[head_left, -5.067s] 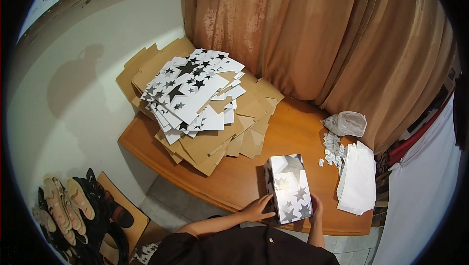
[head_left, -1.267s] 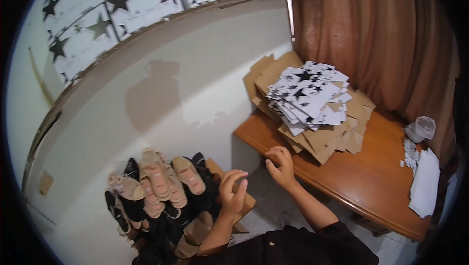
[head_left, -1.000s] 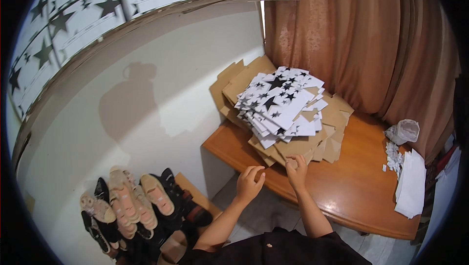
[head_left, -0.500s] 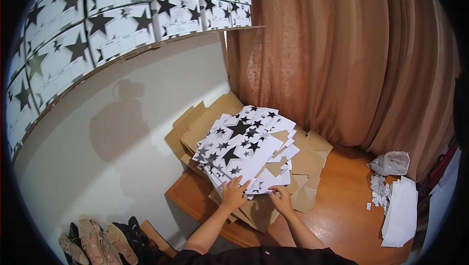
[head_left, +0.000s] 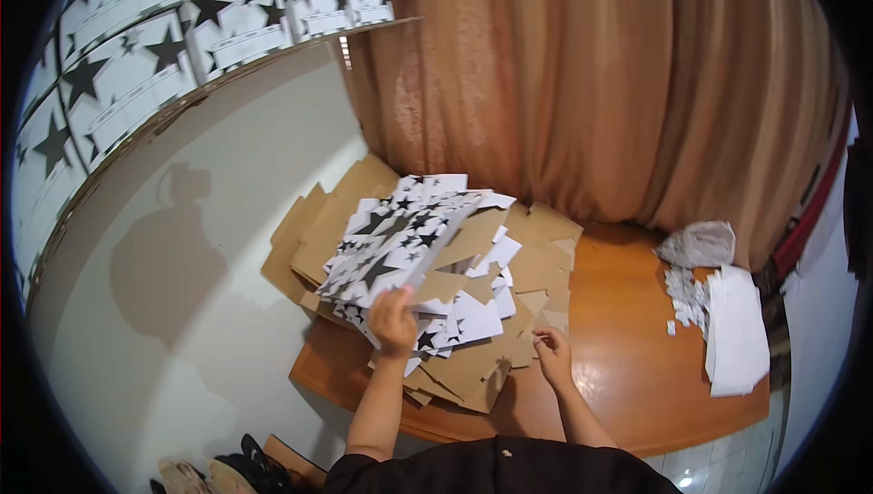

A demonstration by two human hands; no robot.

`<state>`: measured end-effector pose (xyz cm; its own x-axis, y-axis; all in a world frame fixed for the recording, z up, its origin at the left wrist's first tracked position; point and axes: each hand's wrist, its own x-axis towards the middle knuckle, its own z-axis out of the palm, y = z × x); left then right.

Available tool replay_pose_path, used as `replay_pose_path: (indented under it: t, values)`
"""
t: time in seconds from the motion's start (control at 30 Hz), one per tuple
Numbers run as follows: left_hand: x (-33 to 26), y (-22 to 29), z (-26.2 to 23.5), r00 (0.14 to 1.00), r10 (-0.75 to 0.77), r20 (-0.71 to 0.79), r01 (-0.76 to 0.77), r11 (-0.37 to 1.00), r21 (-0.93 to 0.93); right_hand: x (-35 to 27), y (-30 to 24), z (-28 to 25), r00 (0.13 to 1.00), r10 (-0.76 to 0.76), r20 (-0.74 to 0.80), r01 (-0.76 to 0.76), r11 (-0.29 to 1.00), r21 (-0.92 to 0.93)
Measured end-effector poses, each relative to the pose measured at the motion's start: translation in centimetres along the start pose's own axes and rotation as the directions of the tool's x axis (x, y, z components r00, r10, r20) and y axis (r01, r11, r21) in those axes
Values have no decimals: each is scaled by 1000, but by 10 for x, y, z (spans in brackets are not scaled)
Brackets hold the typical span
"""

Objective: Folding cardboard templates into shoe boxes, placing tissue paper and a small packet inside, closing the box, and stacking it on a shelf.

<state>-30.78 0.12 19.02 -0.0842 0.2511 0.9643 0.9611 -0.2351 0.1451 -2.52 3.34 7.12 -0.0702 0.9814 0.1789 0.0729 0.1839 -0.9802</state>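
Now left hand (head_left: 393,321) pinches the top star-printed sheet (head_left: 391,253) mid-frame, right hand (head_left: 553,355) open on cardboard (head_left: 473,371); best lifted singly.

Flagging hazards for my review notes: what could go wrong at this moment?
The left hand lifts one star-printed white cardboard sheet off the loose heap of flat brown and white box blanks, so neighbouring sheets might slide. The heap overhangs the wooden table's near edge, so blanks could drop. The right hand only touches the heap's edge, steadying little.
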Motion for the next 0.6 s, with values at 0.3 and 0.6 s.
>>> replay_pose_path:
  t: [0.3,0.6]
  values:
    - [66,23,-25,862,-245,-445,169,964,-203,-52,-28,-48,949,43,-312,-14,995,95]
    - [76,98,1,807,-590,27,410,527,-744,-51,70,-189,982,-78,-171,188,342,921]
